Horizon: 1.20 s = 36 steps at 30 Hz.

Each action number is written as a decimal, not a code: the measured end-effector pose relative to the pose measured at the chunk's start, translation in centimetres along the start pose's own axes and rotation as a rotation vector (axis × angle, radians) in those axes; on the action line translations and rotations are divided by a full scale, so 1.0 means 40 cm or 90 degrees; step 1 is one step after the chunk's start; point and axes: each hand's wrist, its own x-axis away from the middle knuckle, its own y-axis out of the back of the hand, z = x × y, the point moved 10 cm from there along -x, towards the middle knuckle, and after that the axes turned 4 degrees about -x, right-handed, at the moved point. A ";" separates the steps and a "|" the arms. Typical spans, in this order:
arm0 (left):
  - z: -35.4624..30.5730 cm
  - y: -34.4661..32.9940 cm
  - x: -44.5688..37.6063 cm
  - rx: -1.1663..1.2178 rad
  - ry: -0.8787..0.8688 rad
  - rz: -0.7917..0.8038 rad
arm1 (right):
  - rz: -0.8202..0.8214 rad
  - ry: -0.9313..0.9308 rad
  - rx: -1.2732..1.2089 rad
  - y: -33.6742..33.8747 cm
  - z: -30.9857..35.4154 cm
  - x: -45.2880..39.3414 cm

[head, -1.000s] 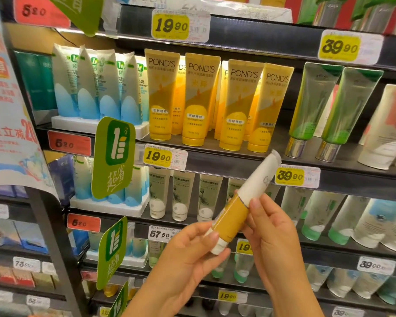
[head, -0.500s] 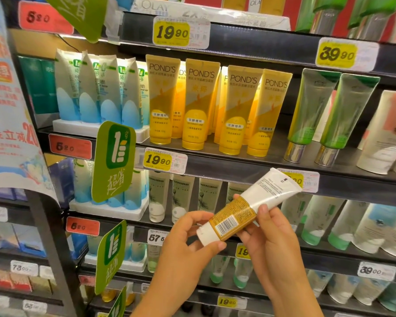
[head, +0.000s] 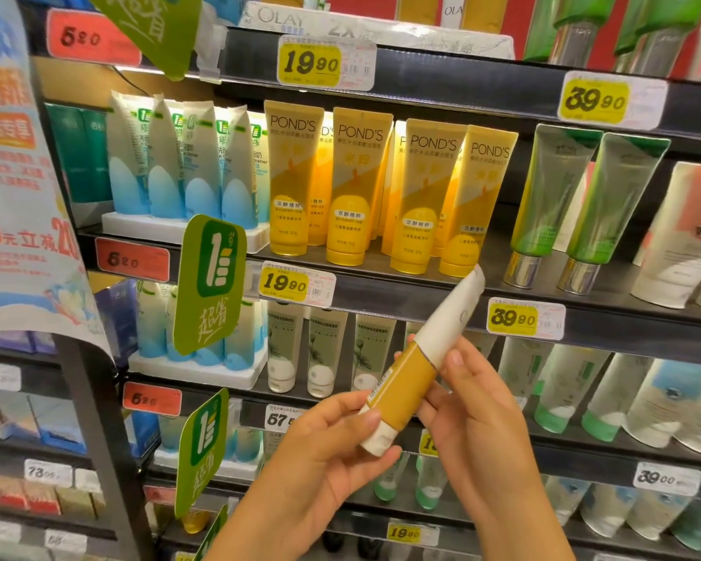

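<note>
- Tube (head: 411,382) — white, with an ochre band round its middle — is held in the air in front of the shelving. It is tilted, cap end low and to the left, crimped end high and close to the shelf lip (head: 401,295), just beside the 39.90 price tag (head: 523,319).
- Left hand (head: 320,451) pinches the cap end between thumb and fingertips. Right hand (head: 474,402) grasps the banded middle, thumb on the near side and fingers curled behind.
- Risk one: a drop. Both holds are fingertip holds on smooth plastic, and the tube appears to be turning between them. If one hand shifts its hold while the other is loose, the tube is likely to slip and fall.
- Risk two: a knock. The crimped end sits near the shelf lip. A further upward swing could strike the tag or the yellow POND'S tubes (head: 359,188), which stand on their caps at the shelf front and would probably topple as a row.
- Risk three: a hard squeeze at the middle could strain the cap — judged minor.
- Difference from half a second ago: the broad back face and its barcode then faced the camera, and the tube lay flatter. Now it is edge-on and steeper, the barcode only a sliver at the band's left edge. Each hand keeps its own end.
</note>
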 end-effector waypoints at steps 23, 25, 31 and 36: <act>-0.004 -0.069 0.105 0.215 0.172 0.128 | -0.080 -0.098 0.024 -0.050 -0.029 0.000; -0.014 -0.060 0.106 0.199 0.157 0.119 | -0.065 -0.096 0.044 -0.067 -0.029 -0.003; -0.066 -0.042 0.087 0.027 0.059 0.094 | -0.031 -0.073 0.090 -0.097 -0.010 -0.029; -0.119 -0.052 0.058 -0.032 0.001 0.096 | 0.043 -0.038 0.172 -0.136 0.040 -0.060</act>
